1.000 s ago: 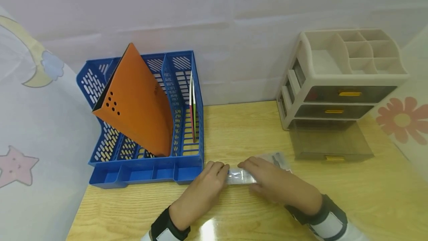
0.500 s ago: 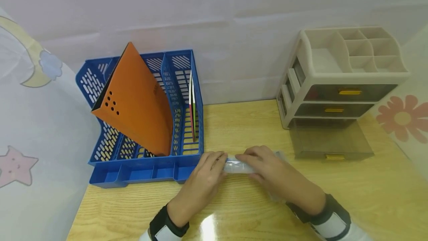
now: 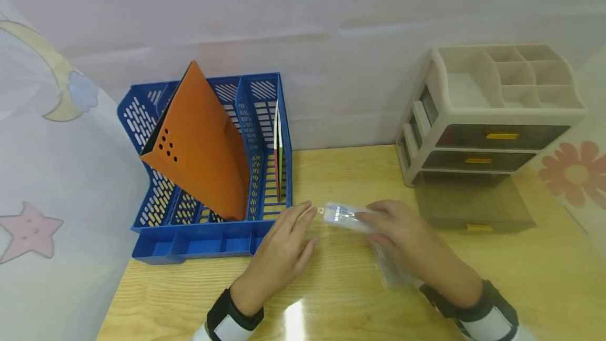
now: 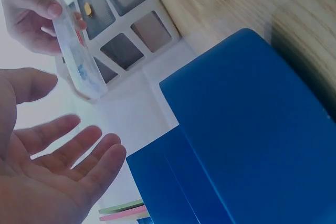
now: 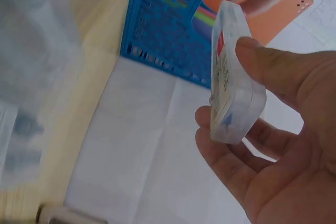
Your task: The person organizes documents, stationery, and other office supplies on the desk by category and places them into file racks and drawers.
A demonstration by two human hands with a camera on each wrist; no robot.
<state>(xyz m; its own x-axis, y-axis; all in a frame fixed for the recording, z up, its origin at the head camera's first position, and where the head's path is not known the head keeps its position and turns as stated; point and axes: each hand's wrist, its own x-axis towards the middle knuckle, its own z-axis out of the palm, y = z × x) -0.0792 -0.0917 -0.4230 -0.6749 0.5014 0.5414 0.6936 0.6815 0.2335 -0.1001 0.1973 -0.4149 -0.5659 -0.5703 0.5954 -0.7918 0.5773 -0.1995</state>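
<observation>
A slim clear plastic case with printing on its face is raised over the table, pinched between the thumb and fingers of my right hand. In the right wrist view the case stands on edge, with a red mark and small print on one side. My left hand has its fingers spread, just left of the case and apart from it; the left wrist view shows its palm with nothing in it. Below my right forearm lies a transparent plastic bag, partly hidden; its contents are blurred.
At the left a blue desk file rack holds an orange folder and thin booklets. A cream drawer unit stands at the right, its lowest see-through drawer pulled out forward.
Both hands held the case between them before. My left hand has let go and drawn slightly left, while my right hand has moved right with the case, now tilted.
</observation>
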